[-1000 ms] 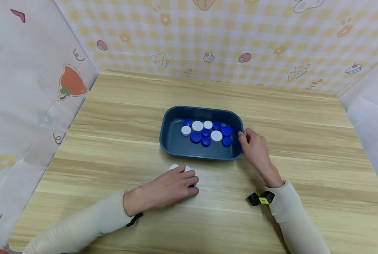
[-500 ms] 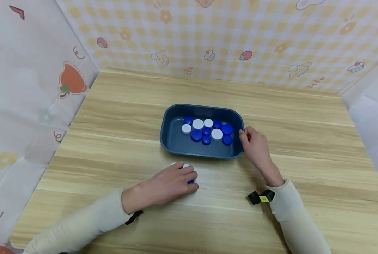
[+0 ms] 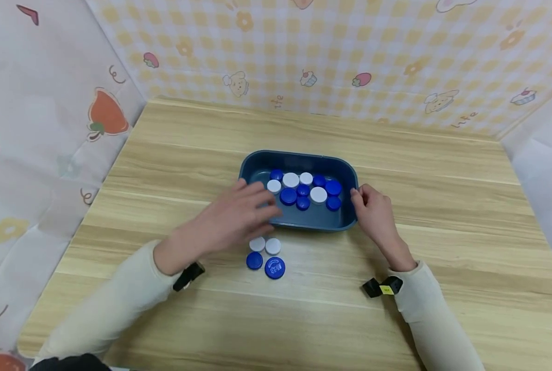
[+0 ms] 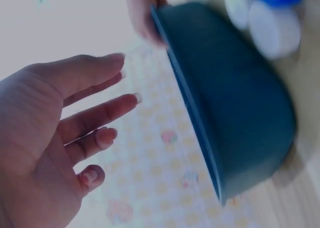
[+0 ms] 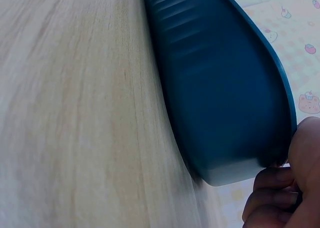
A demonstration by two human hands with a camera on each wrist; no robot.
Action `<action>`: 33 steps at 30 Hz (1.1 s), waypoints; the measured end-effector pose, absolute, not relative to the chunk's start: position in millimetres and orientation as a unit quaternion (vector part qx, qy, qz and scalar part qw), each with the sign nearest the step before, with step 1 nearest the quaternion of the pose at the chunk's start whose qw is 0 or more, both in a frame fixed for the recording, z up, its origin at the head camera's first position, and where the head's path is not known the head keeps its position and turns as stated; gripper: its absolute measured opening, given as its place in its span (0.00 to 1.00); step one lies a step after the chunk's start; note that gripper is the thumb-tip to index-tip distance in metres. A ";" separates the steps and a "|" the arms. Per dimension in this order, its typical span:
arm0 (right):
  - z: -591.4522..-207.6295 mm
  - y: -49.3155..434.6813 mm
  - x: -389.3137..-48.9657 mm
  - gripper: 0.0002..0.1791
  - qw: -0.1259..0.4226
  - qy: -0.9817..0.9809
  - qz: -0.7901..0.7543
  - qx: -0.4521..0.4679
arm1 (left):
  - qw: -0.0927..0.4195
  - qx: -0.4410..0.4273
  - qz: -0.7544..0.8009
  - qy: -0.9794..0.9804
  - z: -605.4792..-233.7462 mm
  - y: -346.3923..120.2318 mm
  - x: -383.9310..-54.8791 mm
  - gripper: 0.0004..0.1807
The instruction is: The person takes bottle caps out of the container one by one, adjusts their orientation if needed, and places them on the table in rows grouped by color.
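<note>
The teal tray [image 3: 322,219] lies long axis left-to-right; the left hand [image 3: 231,215], grip apart and bare, hangs by the tray's near-left corner; four plastic caps [image 3: 275,268] lie before its near side, nearer that hand; the right hand [image 3: 374,214] pinches its right end.

Left grip [image 3: 229,219] blurred; tray [image 3: 313,217] part-hidden

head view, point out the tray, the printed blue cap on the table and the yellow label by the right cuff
Tray [image 3: 314,217], head view: bare floor, near side.
Printed blue cap [image 3: 275,268], head view: middle of its top.
Yellow label [image 3: 386,290], head view: middle of its face.
</note>
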State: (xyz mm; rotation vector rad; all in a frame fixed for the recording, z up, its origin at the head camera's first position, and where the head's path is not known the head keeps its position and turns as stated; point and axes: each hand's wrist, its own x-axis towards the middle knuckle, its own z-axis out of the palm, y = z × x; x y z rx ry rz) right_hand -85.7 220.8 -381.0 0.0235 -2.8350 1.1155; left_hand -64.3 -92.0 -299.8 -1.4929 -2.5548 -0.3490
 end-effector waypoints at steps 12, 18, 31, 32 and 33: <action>-382.7 220.1 -84.9 0.19 0.046 -0.931 0.362 0.011 | 0.038 -0.510 -0.085 -0.855 -314.7 -80.9 -65.9 0.28; -381.0 221.0 -85.8 0.19 0.053 -0.931 0.360 0.016 | 0.031 -0.585 -0.027 -0.810 -331.4 -71.9 -36.8 0.24; -380.3 221.9 -85.6 0.19 0.056 -0.931 0.359 0.013 | 0.030 -0.623 0.039 -0.781 -359.1 -65.4 -31.0 0.05; -380.5 221.7 -85.8 0.19 0.056 -0.932 0.358 0.013 | 0.025 -0.623 0.036 -0.781 -358.5 -65.8 -31.6 0.06; -380.7 221.6 -86.2 0.19 0.056 -0.932 0.357 0.014 | 0.019 -0.621 0.028 -0.783 -356.1 -66.7 -32.5 0.07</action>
